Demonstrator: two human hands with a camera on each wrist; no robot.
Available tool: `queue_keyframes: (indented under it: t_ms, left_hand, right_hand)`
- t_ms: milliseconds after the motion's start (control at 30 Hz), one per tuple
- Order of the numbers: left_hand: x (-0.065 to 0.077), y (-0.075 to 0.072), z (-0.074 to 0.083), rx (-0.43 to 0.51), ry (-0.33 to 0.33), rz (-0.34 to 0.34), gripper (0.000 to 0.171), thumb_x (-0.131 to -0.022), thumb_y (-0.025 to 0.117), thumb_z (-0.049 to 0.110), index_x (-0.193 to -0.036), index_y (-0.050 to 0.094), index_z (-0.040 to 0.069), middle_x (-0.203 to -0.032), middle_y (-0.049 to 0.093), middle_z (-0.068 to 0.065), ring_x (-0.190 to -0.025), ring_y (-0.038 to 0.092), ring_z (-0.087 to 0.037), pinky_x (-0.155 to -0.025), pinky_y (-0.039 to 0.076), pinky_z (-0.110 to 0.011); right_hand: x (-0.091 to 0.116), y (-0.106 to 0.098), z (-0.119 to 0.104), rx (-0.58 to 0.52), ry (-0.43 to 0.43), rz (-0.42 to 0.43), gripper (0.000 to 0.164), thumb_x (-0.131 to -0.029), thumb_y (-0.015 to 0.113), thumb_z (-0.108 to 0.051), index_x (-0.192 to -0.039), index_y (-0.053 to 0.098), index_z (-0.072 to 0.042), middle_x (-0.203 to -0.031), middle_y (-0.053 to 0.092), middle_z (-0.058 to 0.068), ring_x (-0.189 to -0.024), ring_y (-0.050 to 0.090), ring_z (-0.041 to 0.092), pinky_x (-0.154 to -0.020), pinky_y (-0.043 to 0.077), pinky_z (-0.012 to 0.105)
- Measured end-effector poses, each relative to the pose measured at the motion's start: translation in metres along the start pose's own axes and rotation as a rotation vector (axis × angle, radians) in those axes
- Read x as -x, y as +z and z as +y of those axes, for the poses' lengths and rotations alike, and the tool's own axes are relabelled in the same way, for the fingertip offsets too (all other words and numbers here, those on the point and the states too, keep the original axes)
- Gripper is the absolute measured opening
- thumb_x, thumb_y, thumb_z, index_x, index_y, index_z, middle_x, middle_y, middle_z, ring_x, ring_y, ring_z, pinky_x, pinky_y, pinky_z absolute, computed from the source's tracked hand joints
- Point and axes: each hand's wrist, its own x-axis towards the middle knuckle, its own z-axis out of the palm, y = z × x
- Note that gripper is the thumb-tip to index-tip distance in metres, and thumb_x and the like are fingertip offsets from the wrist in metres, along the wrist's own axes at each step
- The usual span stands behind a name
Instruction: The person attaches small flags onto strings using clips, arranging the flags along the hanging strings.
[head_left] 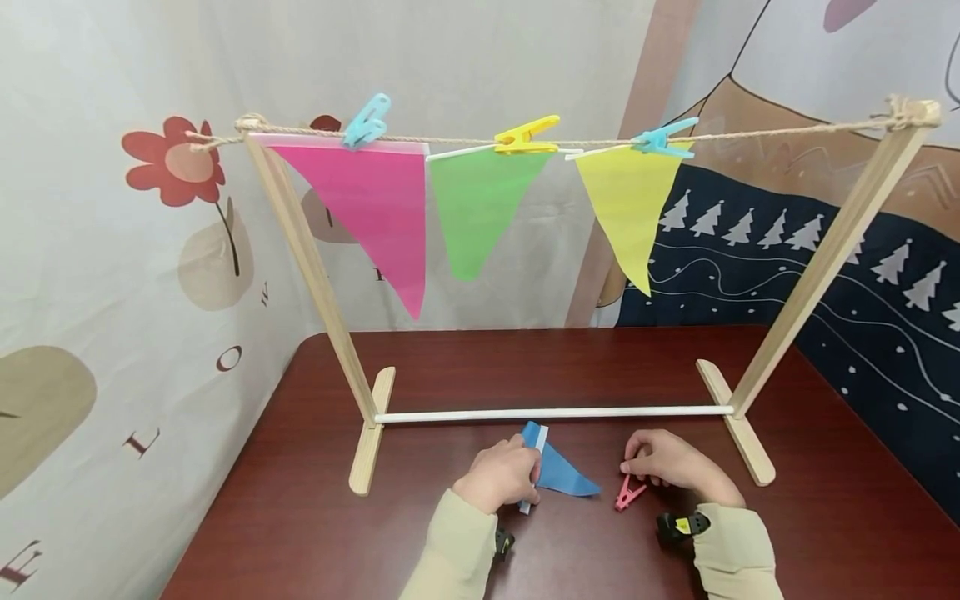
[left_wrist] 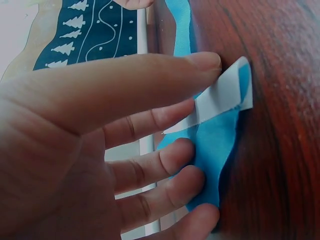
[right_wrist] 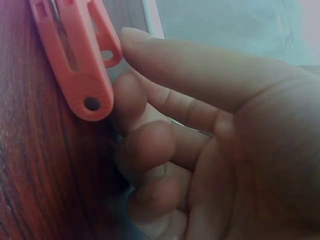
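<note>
My left hand (head_left: 501, 473) pinches a blue triangular pennant (head_left: 564, 472) by its white-edged side, close over the table. In the left wrist view the thumb lies over the white strip (left_wrist: 220, 102), and the other fingers are behind the blue cloth (left_wrist: 215, 150). My right hand (head_left: 671, 461) is at a pinkish-red plastic clothespin (head_left: 628, 493), thumb and index fingertip at one handle end. In the right wrist view, the clothespin (right_wrist: 82, 75) shows two handles with holes, and the remaining fingers are curled beside it.
Behind my hands stands a wooden frame (head_left: 311, 271) with a white crossbar (head_left: 555, 413). Along its twine (head_left: 780, 133) hang pink (head_left: 382, 196), green (head_left: 483, 200) and yellow (head_left: 633, 196) pennants, held by blue (head_left: 366, 123) and yellow (head_left: 527, 136) clothespins. Printed cloth backs the brown table (head_left: 285, 517).
</note>
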Motion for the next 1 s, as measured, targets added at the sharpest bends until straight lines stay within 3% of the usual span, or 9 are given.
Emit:
queue_keyframes:
  t_ms: [167,367,633,833,1000]
  left_hand:
    - [-0.0010,0.0004,0.0000,0.005,-0.001,0.002,0.029,-0.065,0.076,0.030,-0.065,0.048,0.024,-0.068,0.041,0.007,-0.061,0.041,-0.011,-0.050,0.034,-0.026]
    - [-0.0020,0.0009,-0.0014,-0.001,-0.050,0.019,0.031,-0.066,0.075,0.035,-0.063,0.049,0.020,-0.060,0.044,0.008,-0.056,0.044,-0.009,-0.047,0.036,-0.028]
    - [-0.0023,-0.0017,-0.0045,0.051,-0.034,0.024,0.025,-0.064,0.077,0.026,-0.061,0.053,0.019,-0.060,0.045,0.007,-0.056,0.044,-0.009,-0.050,0.038,-0.025]
    - [0.0002,-0.0040,-0.0055,0.056,-0.073,0.017,0.023,-0.065,0.076,0.023,-0.059,0.054,0.018,-0.061,0.046,0.007,-0.056,0.044,-0.009,-0.051,0.038,-0.025]
    - [0.0039,-0.0017,-0.0033,0.036,-0.052,0.009,0.021,-0.066,0.076,0.022,-0.064,0.055,0.018,-0.063,0.047,0.007,-0.057,0.044,-0.008,-0.051,0.038,-0.025]
  right_hand:
    - [0.0004,-0.0004,-0.0013,0.000,0.001,-0.012,0.019,-0.079,0.066,-0.022,-0.082,0.057,-0.006,-0.062,0.056,0.004,-0.047,0.047,0.015,-0.040,0.037,0.028]
    - [0.0003,0.0002,-0.0025,-0.016,-0.035,-0.062,0.019,-0.079,0.066,-0.021,-0.085,0.058,-0.006,-0.063,0.056,0.004,-0.049,0.048,0.015,-0.042,0.040,0.029]
    - [-0.0014,-0.0026,-0.0060,-0.033,-0.060,-0.071,0.017,-0.077,0.067,-0.016,-0.084,0.057,-0.004,-0.063,0.057,0.004,-0.049,0.048,0.015,-0.043,0.041,0.029]
    - [-0.0037,-0.0021,-0.0091,-0.031,-0.083,-0.063,0.016,-0.077,0.067,-0.015,-0.083,0.057,-0.003,-0.063,0.057,0.004,-0.049,0.049,0.015,-0.043,0.041,0.028]
    - [0.0026,0.0038,-0.0044,-0.067,-0.066,-0.085,0.016,-0.078,0.066,-0.016,-0.084,0.058,-0.003,-0.064,0.058,0.005,-0.049,0.049,0.014,-0.044,0.042,0.029]
